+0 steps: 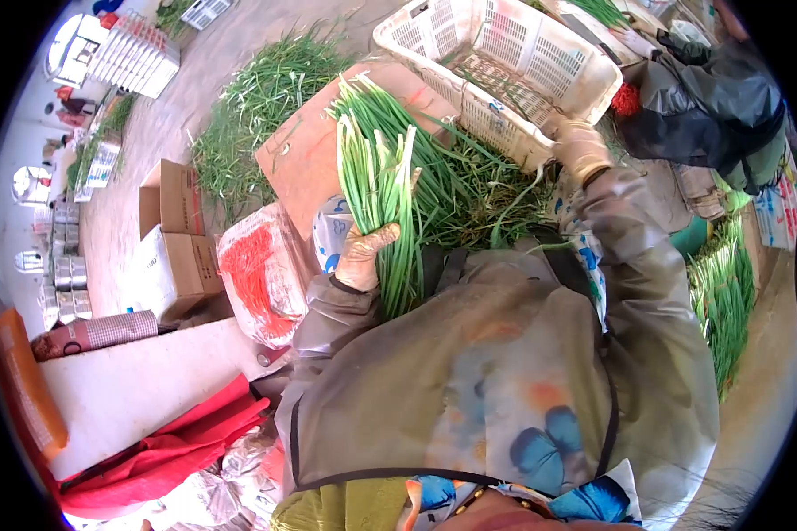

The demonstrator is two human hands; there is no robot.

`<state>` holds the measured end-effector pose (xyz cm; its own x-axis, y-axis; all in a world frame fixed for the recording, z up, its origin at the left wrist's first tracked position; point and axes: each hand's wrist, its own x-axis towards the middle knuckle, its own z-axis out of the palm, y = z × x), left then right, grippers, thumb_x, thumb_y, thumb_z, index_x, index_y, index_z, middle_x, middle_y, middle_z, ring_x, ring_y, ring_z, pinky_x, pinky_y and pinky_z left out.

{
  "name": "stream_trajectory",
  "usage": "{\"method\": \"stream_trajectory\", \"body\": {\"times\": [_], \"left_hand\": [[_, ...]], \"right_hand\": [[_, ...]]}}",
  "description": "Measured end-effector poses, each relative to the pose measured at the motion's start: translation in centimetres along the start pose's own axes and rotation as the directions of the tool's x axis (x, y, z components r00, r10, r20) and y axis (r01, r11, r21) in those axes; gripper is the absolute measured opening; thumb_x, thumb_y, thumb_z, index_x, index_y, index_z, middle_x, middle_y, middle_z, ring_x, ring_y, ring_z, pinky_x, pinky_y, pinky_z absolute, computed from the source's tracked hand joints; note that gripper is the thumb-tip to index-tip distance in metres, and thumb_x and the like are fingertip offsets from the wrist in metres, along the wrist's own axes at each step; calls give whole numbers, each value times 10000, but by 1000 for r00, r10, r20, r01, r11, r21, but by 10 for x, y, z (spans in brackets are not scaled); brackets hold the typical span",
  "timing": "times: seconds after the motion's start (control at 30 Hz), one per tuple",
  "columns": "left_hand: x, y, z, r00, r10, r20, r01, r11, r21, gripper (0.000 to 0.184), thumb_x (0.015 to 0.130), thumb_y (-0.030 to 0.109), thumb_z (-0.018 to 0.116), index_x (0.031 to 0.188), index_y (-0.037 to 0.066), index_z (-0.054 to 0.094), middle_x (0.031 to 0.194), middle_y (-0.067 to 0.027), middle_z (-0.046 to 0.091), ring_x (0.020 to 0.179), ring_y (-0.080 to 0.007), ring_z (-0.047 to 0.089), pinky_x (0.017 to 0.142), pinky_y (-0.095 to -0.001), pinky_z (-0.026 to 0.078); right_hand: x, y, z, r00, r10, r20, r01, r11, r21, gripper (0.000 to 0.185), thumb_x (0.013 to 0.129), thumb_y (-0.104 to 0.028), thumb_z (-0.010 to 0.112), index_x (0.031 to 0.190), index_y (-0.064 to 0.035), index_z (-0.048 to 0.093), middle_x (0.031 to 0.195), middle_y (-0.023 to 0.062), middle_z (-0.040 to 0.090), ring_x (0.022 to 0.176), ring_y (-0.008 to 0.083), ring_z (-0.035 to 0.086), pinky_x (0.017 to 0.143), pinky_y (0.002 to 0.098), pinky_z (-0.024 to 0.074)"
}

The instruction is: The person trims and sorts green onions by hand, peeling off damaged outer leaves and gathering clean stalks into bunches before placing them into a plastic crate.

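Observation:
My left hand (366, 257), in a tan glove, is closed around a bunch of chives (376, 173) with pale stem ends pointing up and away. Below and behind it, more chives (438, 173) lie on a reddish-brown board (301, 155). My right hand (581, 150), also gloved, is at the near corner of a white plastic crate (505, 115), its fingers over the rim. The fingertips are slightly blurred. Loose green trimmings (496, 203) lie between my lap and the crate, and a few scraps are inside the crate.
A heap of chives (270, 106) lies on the floor at the far left. Red ties (252, 270) sit on a wrapped package beside a cardboard box (179, 248). To the right are bundled chives (724, 301) and another person in a dark apron (708, 111). Stacked crates (137, 57) stand far left.

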<state>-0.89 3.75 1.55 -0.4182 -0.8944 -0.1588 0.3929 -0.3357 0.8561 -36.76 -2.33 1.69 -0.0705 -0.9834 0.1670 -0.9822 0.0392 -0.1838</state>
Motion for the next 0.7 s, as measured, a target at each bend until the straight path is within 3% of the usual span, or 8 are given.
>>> {"method": "stream_trajectory", "body": {"times": [0.03,0.1,0.2,0.27,0.4,0.53,0.6,0.7], "left_hand": [[5,-1,0,999,36,-20,-35,999,22,451,737,54,655,1168,24,527,1141,-44,568,1006,-136,513,881,-279,386],[13,-4,7,998,55,-20,-54,997,49,417,715,-14,663,1115,38,557,1035,-12,601,917,-123,546,838,-265,408],[12,-8,22,997,45,-58,-38,993,113,338,744,9,656,1070,45,573,971,-9,604,859,-105,549,792,-257,428],[8,-7,22,980,37,-196,-11,991,132,312,768,78,653,1068,41,573,958,-8,606,857,-114,551,787,-253,428],[2,-12,-15,978,-110,-178,55,956,-288,173,794,194,632,846,44,562,730,-44,560,649,-149,549,619,-261,467],[6,-7,-2,977,-138,-160,96,965,-244,334,802,196,611,1052,-16,544,890,-85,605,764,-182,588,706,-310,493],[14,-2,13,978,-205,22,203,937,-283,386,794,143,614,1130,-18,514,1030,-80,588,892,-188,581,771,-326,481],[34,-12,21,998,-50,34,53,996,-76,366,745,29,632,1099,2,542,979,-61,600,849,-165,579,745,-297,472]], "right_hand": [[-3,-24,3,959,-187,-211,233,948,216,250,743,-126,645,985,-71,614,760,92,618,699,244,595,666,313,477],[-19,-90,-22,948,-106,300,-245,357,901,223,821,-286,624,937,-96,621,723,-20,588,614,60,541,516,198,434],[-23,-145,-18,946,-234,225,-152,294,944,248,781,-215,679,956,-65,587,775,-15,598,637,61,528,548,187,421],[-16,-147,18,962,-245,118,-110,47,993,237,754,-135,698,933,-29,583,813,7,598,713,79,530,658,197,429],[-19,-136,-1,933,-228,279,-277,41,960,187,758,-116,686,900,-27,603,817,20,598,737,92,543,631,205,440],[-30,-135,8,902,-214,375,-375,41,926,181,811,-140,622,951,-49,553,839,20,598,676,93,544,570,222,448],[-32,-141,3,874,-279,398,-354,196,915,192,819,-119,606,974,-35,531,888,36,593,769,98,550,634,235,459],[-32,-151,38,960,-271,64,-12,192,981,306,746,-160,652,993,-21,537,816,103,583,760,191,550,734,302,438]]}}
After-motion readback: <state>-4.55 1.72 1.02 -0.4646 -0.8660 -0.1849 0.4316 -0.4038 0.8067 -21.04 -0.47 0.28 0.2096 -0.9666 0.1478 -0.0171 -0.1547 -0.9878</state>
